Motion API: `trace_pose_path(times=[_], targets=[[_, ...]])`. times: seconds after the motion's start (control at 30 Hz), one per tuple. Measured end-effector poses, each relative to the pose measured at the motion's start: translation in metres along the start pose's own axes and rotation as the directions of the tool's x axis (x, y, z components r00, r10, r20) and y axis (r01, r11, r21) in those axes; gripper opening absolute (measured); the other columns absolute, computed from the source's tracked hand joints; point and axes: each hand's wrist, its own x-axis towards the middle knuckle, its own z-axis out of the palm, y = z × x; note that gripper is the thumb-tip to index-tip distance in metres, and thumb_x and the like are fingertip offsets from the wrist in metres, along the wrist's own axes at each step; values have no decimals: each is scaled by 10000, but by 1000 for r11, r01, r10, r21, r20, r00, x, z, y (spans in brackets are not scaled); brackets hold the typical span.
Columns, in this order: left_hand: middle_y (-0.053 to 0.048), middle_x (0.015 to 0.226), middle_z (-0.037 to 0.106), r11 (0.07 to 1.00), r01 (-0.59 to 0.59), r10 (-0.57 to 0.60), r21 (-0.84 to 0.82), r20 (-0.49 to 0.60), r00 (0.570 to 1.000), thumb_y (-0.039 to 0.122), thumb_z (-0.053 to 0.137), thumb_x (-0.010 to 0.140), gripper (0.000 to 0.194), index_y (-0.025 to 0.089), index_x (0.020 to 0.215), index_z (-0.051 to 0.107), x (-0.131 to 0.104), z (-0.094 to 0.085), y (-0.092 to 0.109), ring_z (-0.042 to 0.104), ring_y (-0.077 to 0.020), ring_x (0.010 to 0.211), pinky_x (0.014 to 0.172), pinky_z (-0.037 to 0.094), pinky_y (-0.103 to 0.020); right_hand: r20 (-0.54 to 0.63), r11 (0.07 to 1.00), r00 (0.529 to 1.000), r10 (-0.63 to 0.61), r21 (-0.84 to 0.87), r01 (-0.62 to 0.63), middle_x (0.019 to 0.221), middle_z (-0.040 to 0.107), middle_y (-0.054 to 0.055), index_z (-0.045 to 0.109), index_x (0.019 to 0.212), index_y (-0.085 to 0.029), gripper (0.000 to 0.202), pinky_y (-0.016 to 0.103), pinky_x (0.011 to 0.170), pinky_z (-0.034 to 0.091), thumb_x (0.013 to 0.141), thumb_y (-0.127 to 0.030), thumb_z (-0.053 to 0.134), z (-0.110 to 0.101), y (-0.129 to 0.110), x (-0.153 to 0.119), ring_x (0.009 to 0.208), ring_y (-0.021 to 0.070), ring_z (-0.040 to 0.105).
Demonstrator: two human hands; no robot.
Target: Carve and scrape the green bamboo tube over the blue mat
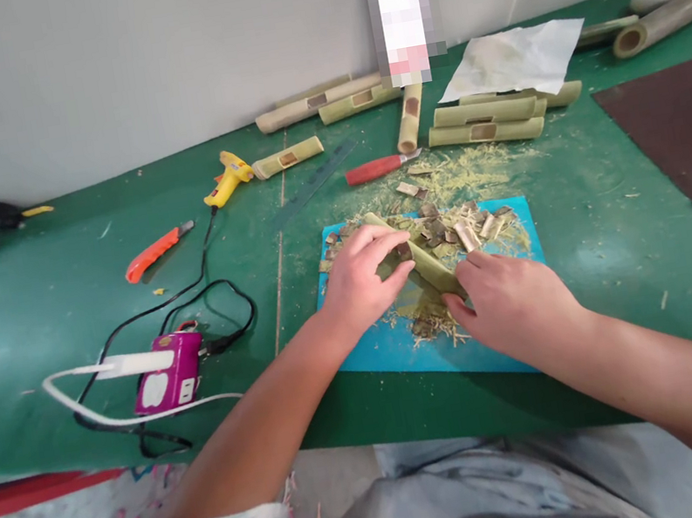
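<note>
A green bamboo tube [431, 267] lies at a slant between my hands, over a blue mat [375, 351] strewn with shavings and bamboo chips [438, 230]. My left hand [365, 273] is closed on its upper left part, fingers and thumb around a dark piece or notch that I cannot make out fully. Around the lower right end, my right hand [508, 298] has its fingers bent and pressed to the tube. Behind the mat lies a red-handled knife [374, 169], its blade pointing right.
Cut bamboo tubes [484, 132] lie at the back, some under white paper [505, 60]. To the left are a yellow glue gun [227, 180], an orange cutter [153, 256] and a purple power strip [169, 372] with cables. A dark board [691, 139] lies right.
</note>
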Motion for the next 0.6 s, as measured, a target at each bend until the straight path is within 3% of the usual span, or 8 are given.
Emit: trace_pose_path(times=[0.27,0.47,0.6], targets=[[-68,1027,651,998,-25,26,-54,7,1000,207,646,881,141,184,1018,624,2,-1,2,635,-188,966,883,530,-360,8,1000,1000,2,8,-2,829,638,92,630,858,-142,261,306,522,210,910,-324,451,-1,0,1,684,185,595],[-45,934,663,991,88,-88,-98,7,996,203,665,853,230,177,1061,568,-1,-2,6,639,-157,825,772,536,-304,7,1000,1000,3,14,-3,831,640,87,630,851,-147,246,307,522,209,902,-319,460,0,-1,1,676,175,586],[-45,930,672,997,35,-37,-69,-28,999,202,640,882,217,181,1095,600,-1,-3,2,636,-143,806,763,537,-294,-6,1000,1000,2,17,-2,834,640,85,627,850,-149,250,309,522,211,903,-324,456,1,0,0,673,174,583]])
